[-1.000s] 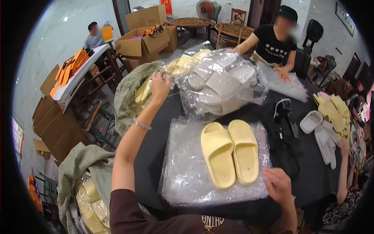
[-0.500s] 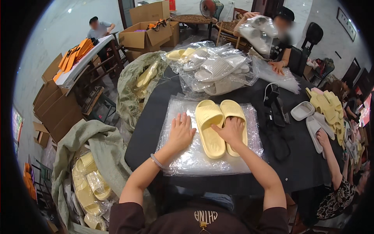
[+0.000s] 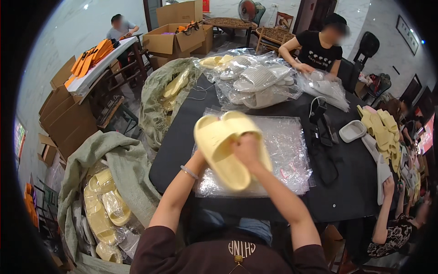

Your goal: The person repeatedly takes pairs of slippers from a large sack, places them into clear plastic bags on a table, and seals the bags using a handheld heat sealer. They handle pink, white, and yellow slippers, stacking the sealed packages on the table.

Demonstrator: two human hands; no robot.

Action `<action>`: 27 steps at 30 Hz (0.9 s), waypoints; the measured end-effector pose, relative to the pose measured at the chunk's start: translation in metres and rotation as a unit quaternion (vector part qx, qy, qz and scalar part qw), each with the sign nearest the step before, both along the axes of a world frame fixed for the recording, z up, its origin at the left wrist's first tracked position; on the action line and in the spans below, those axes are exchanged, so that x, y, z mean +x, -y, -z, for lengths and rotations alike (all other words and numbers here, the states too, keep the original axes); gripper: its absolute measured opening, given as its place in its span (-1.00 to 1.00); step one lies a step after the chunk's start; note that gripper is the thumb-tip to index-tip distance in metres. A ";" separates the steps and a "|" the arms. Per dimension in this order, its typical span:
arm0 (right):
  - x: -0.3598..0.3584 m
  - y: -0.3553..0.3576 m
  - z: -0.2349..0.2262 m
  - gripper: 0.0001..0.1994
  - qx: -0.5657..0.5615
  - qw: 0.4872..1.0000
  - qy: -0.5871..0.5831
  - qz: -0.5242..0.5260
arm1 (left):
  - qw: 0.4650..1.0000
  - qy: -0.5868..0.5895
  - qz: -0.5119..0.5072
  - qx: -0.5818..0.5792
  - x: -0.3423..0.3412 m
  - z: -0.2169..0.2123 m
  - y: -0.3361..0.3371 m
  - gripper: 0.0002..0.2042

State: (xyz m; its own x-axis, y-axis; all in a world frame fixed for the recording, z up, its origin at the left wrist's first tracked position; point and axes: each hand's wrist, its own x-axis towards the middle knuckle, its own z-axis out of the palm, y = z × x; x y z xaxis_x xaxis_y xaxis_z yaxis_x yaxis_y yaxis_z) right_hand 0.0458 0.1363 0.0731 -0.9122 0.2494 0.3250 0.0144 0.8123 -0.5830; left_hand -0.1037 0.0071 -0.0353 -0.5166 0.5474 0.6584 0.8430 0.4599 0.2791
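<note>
A pair of pale yellow slippers [image 3: 220, 148] is tilted and slightly blurred, raised over a stack of clear plastic bags [image 3: 287, 153] on the black table. My right hand [image 3: 247, 150] is closed on the pair, its fingers inside the foot openings. Behind the slippers' left edge is my left hand [image 3: 198, 160], with a bracelet at the wrist. Its fingers are hidden by the slippers, so whether it grips them or a bag does not show.
Bagged grey slippers [image 3: 260, 77] are heaped at the table's far side. A black device with a cable [image 3: 321, 125] stands to the right. An open green sack [image 3: 105, 150] of bagged yellow slippers is at the left. Across the table, a person [image 3: 319, 50] handles bagged slippers.
My right hand has lifted the slippers off the bags and swung them leftward. My left hand, flat on the bags before, is now behind them. The person opposite has lowered a bagged pair.
</note>
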 end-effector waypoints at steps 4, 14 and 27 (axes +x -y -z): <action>-0.009 0.013 0.037 -0.71 0.055 0.996 -0.031 0.061 | 0.984 -0.125 -0.066 -0.107 -0.005 0.004 0.005 -0.43; 0.061 -0.098 0.034 -0.62 0.161 0.936 0.104 0.294 | 0.973 0.080 -0.108 -0.190 0.017 -0.033 -0.004 -0.48; 0.071 -0.114 0.061 -0.54 0.196 0.931 0.021 0.306 | 0.980 0.133 -0.136 -0.054 0.152 -0.096 0.008 -0.58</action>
State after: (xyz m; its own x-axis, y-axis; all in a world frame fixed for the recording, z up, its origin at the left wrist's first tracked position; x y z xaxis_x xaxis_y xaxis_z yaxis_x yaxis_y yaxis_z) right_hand 0.1168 0.2503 0.0116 -0.6523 0.5969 0.4670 0.5609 0.7946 -0.2322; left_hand 0.0485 -0.0005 0.0603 -0.7981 0.4259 0.4263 0.5899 0.6963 0.4088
